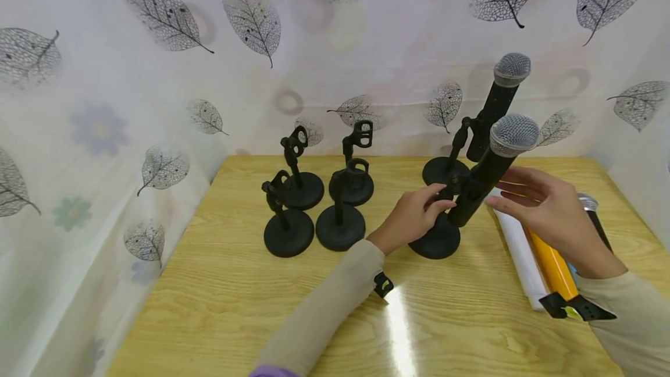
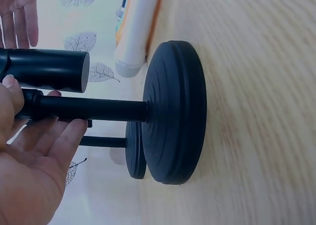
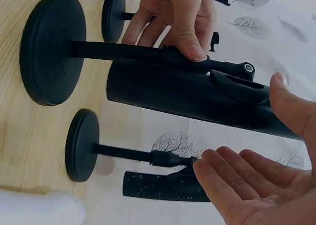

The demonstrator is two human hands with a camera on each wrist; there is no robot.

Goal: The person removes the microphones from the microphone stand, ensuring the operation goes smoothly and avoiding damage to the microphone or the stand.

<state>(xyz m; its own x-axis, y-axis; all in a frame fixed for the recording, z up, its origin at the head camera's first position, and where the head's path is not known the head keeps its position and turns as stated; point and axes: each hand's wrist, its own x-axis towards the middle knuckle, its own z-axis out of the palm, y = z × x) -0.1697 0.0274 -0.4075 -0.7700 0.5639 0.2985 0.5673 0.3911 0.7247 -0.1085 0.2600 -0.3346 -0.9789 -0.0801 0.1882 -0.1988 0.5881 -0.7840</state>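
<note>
My left hand (image 1: 408,221) grips the stem of a black desktop microphone stand (image 1: 437,242), its thumb lying along the upper stem in the right wrist view. In that stand's clip sits a black microphone (image 1: 484,179) with a silver mesh head, tilted up to the right. Beside the microphone is my right hand (image 1: 557,214), fingers extended and spread from the thumb; in the right wrist view the thumb (image 3: 280,94) comes right at the microphone body. Just behind, a second microphone (image 1: 496,106) leans in the clip of another stand (image 1: 439,169).
Several black stands with bare clips, including a front-left stand (image 1: 288,234), stand left of my hands on the wooden table (image 1: 220,307). At right lie a white tube-like thing (image 1: 518,249), an orange one (image 1: 555,263) and another microphone (image 1: 597,220). Leaf-patterned cloth (image 1: 335,34) hangs behind.
</note>
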